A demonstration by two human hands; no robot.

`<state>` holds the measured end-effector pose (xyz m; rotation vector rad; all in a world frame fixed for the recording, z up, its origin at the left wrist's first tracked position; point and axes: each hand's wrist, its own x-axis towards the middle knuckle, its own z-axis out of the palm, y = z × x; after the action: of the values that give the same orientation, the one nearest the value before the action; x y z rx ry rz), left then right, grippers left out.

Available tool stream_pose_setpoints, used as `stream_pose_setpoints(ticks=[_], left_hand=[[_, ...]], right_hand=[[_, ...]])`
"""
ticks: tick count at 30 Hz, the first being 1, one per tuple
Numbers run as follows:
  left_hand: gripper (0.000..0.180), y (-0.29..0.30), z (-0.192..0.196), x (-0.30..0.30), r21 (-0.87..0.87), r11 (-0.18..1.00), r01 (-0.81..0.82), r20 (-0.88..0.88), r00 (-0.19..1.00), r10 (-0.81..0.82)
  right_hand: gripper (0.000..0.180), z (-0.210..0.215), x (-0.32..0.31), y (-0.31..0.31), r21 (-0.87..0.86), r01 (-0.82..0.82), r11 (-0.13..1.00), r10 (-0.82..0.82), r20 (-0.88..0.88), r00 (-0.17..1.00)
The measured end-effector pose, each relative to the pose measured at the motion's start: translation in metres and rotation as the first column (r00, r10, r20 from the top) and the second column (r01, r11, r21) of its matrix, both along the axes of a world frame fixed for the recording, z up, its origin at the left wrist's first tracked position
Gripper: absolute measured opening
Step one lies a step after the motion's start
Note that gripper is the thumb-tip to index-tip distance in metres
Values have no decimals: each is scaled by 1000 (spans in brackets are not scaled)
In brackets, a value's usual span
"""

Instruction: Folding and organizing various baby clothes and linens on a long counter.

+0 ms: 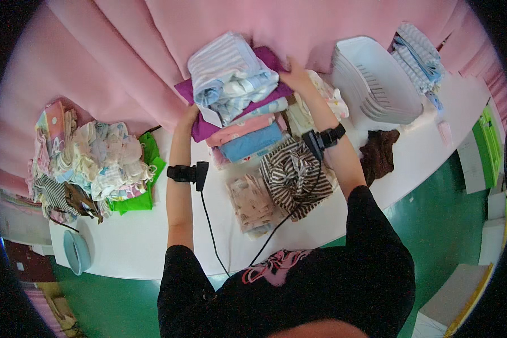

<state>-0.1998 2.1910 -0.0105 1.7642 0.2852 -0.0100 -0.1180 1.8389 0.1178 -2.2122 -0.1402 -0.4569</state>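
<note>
A pile of folded white and pale-blue baby clothes (231, 70) rests on a purple cloth (267, 56) at the far middle of the table. At the cloth's left edge is my left hand (190, 116), closed on it, with the fingertips hidden. My right hand (296, 78) grips the right edge, slightly blurred, one finger pointing up. Beneath and in front are a folded pink garment (239, 130) and a blue one (252, 143). Closer to me lie a brown-and-white striped garment (296, 177) and a beige patterned one (254, 201).
A heap of baby clothes (96, 158) on a green cloth (143, 200) sits left, near a teal bowl (76, 252). Right are stacked white baskets (372, 84), striped folded cloths (417, 53) and a dark brown garment (379, 153). A pink curtain (124, 50) hangs behind the table.
</note>
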Motion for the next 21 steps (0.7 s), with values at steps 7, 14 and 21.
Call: stream_pose_setpoints(ticks=[7, 14, 21], left_hand=[[73, -6, 2, 19, 142, 990, 24, -23, 1000, -20], [75, -19, 44, 52, -95, 990, 106, 15, 994, -105], [68, -53, 78, 48, -319, 927, 199, 100, 979, -176]], right_hand=[[57, 103, -17, 98, -592, -161, 790, 200, 0, 980], [62, 18, -22, 119, -392, -277, 877, 286, -37, 958], [57, 20, -12, 98, -296, -249, 922, 260, 0, 966]])
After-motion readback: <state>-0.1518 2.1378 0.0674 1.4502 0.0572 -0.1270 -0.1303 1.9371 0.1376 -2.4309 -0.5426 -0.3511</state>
